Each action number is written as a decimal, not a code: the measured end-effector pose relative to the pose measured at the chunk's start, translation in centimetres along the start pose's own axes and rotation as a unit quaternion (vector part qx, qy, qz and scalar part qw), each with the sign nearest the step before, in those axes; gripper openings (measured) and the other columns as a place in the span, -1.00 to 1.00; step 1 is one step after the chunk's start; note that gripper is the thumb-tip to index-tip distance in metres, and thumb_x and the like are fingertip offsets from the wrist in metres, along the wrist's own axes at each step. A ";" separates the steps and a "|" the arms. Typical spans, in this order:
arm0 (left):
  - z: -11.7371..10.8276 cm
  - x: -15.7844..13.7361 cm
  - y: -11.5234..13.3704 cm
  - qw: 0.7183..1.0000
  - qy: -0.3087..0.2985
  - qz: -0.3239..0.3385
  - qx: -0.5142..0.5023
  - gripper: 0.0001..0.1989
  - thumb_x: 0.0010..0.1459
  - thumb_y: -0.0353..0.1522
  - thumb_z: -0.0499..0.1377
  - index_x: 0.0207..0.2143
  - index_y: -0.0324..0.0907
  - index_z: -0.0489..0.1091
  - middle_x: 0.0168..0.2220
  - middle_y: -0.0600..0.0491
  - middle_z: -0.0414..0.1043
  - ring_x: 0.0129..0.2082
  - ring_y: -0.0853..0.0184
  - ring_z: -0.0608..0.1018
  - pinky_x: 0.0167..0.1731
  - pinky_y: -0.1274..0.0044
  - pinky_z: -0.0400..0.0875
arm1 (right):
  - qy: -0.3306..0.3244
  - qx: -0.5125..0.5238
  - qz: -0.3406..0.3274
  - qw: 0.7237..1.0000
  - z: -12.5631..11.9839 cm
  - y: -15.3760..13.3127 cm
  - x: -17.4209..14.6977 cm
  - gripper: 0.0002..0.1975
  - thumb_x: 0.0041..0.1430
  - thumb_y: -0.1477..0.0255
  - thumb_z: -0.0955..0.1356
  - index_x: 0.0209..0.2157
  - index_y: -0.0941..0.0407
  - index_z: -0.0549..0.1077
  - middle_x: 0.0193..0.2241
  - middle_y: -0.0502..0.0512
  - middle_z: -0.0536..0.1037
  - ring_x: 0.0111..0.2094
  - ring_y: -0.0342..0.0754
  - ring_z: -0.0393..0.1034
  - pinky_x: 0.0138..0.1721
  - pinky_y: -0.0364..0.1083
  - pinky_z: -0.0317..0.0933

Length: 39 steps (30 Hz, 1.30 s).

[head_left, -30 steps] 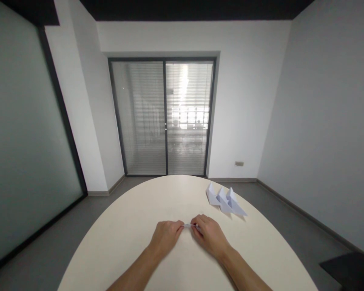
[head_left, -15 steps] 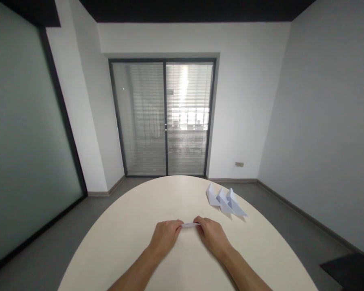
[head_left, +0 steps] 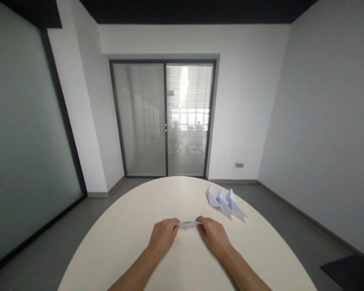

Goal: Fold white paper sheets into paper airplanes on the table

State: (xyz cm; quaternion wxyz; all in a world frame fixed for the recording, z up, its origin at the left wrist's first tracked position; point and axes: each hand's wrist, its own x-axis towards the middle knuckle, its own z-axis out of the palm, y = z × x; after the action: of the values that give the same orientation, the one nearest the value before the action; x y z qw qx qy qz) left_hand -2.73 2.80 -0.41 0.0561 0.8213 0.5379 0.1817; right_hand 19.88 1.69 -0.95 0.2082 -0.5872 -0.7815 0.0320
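Observation:
Between my two hands is a small piece of folded white paper, stretched sideways just above the table. My left hand pinches its left end, fingers closed. The right end is gripped by my right hand, thumb and fingers pressed together. A slight gap shows along the paper's upper edge, its ends hidden under my fingers. Beyond my right hand, three folded white paper boats stand side by side, slightly overlapping, near the table's far right edge.
The pale round table's curved edge drops off to grey floor on both sides. A glass door with blinds stands past the far edge. A dark flat object is at the lower right, off the table.
My hands have moved slightly apart, the left one going left. More of the folded paper shows between them, and its middle has spread a little. The paper boats stay put.

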 end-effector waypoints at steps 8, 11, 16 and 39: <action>0.7 0.3 -0.8 1.000 0.012 -0.018 0.000 -0.76 0.28 -0.43 0.05 -0.14 -0.01 0.47 -0.17 0.12 0.55 -0.10 0.32 0.54 -0.15 0.56 0.30 | -0.001 -0.013 0.013 1.000 0.4 0.5 -0.1 -0.70 0.30 0.49 0.18 -0.10 0.01 0.48 -0.25 0.08 0.60 -0.19 -0.02 0.48 -0.19 -0.13 0.15; 0.8 0.3 -1.0 0.999 0.021 -0.031 0.002 -0.78 0.28 -0.40 0.05 -0.16 -0.01 0.47 -0.20 0.12 0.55 -0.14 0.31 0.55 -0.19 0.56 0.30 | -0.002 -0.017 0.015 1.000 0.4 0.5 -0.1 -0.69 0.30 0.50 0.17 -0.09 0.02 0.48 -0.24 0.10 0.60 -0.18 -0.02 0.48 -0.18 -0.13 0.15; 0.7 0.2 -1.1 0.999 0.026 -0.018 0.006 -0.81 0.29 -0.39 0.06 -0.17 -0.04 0.45 -0.21 0.10 0.54 -0.15 0.31 0.54 -0.20 0.56 0.30 | 0.001 -0.015 0.015 1.000 0.2 0.3 0.0 -0.69 0.29 0.51 0.18 -0.09 0.02 0.49 -0.23 0.10 0.60 -0.17 -0.03 0.47 -0.17 -0.14 0.15; 0.3 0.3 0.4 0.997 0.001 0.055 0.049 -0.82 0.33 -0.33 0.05 -0.22 -0.07 0.46 -0.23 0.08 0.54 -0.17 0.26 0.54 -0.21 0.51 0.34 | -0.018 -0.032 -0.044 0.998 -0.9 -0.9 0.1 -0.74 0.34 0.36 0.22 -0.23 0.05 0.54 -0.29 0.10 0.60 -0.19 0.00 0.45 -0.15 -0.11 0.15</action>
State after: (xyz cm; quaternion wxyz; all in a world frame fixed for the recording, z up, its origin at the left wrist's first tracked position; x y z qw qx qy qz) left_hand -2.13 2.94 -0.54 0.0056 0.8512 0.5003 0.1589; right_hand 19.38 1.33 0.11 0.1765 -0.5584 -0.8105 0.0079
